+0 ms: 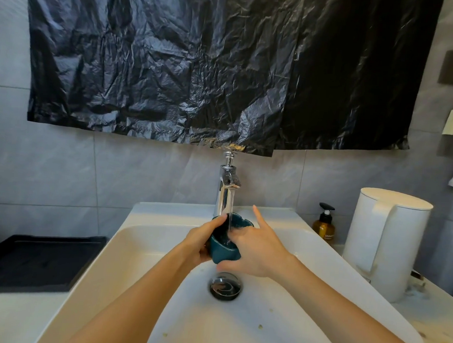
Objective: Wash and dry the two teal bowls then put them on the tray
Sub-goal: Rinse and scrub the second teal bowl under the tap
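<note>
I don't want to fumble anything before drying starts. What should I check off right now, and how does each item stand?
1. Teal bowl under the water stream: ok.
2. Grip: left hand holds the bowl's side and right hand holds the opposite side: ok.
3. Other bowl located: cannot tell. A teal rim shows behind, but it may belong to the same bowl.
4. Drying cloth at hand: cannot tell, none in view.
5. Black tray in view left of the sink: ok.
6. Basin clean: not ok, specks lie on it.
</note>
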`<state>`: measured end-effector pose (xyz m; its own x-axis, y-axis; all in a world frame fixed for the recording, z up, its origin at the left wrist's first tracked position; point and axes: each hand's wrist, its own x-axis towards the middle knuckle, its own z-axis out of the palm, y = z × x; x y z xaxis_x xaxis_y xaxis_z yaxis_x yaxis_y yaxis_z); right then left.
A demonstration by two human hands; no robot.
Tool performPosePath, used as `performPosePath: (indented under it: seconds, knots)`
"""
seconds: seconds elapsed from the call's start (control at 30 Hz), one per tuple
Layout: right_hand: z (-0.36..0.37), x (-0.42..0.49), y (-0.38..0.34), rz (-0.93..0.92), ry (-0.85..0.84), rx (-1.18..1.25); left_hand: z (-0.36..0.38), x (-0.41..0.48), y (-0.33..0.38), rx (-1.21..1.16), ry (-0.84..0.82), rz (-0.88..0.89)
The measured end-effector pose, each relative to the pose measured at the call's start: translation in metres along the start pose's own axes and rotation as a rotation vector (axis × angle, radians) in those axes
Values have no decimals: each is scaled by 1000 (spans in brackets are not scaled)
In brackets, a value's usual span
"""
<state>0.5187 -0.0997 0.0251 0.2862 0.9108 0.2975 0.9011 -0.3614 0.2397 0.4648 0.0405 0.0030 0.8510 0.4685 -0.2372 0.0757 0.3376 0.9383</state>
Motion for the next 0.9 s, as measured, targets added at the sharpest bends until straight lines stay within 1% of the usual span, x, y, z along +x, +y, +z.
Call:
performPosePath:
  seconds: [0.07, 0.13, 0.23, 0.27, 0.3, 0.4, 0.43, 0.47, 0.5, 0.6, 0.63, 0.67, 0.7, 0.77, 0.8, 0.83, 0.87, 0.9]
  knots:
    - [2, 0, -4, 12, 37, 41, 3, 1, -1, -40, 30, 41]
    - [3, 1, -8, -14, 34, 93, 4, 2, -1, -100, 50, 77]
    - [2, -1, -3, 23, 74, 281, 0, 3, 2, -127, 73, 135]
    - [-1, -2, -1, 37, 79, 295, -1, 3, 3, -115, 83, 155]
    - [-1, -3, 2, 28, 92, 227, -2, 3, 4, -99, 93, 180]
    - [0, -4, 6, -68, 138, -151, 2, 1, 4, -77, 89, 245]
    - [0, -4, 4, -66, 130, -206, 3, 1, 4, -74, 88, 263]
    - [1, -3, 1, -46, 109, -188, 4, 1, 3, -74, 89, 275]
    - [1, -2, -4, -17, 80, -87, 5, 2, 2, -72, 92, 280]
    - [4, 3, -20, 88, 25, 446, 4, 1, 0, -60, 104, 275]
    - [7, 4, -20, 89, 19, 553, 3, 1, 0, -46, 113, 277]
    - [9, 2, -18, 71, 23, 567, 0, 1, -1, -29, 128, 279]
    - [12, 0, -12, 38, 41, 450, -2, 3, -1, -13, 144, 281]
    - [13, -2, 1, -49, 68, -55, -3, 5, -1, -4, 172, 272]
    - [12, -2, 3, -63, 54, -238, -2, 4, -1, -13, 174, 266]
    - [9, -2, 1, -63, 36, -311, 0, 4, -1, -26, 169, 266]
    - [9, 0, -4, -49, 28, -291, 3, 4, -2, -29, 162, 268]
    - [9, 3, -11, -24, 17, -162, 5, 4, -2, -20, 159, 272]
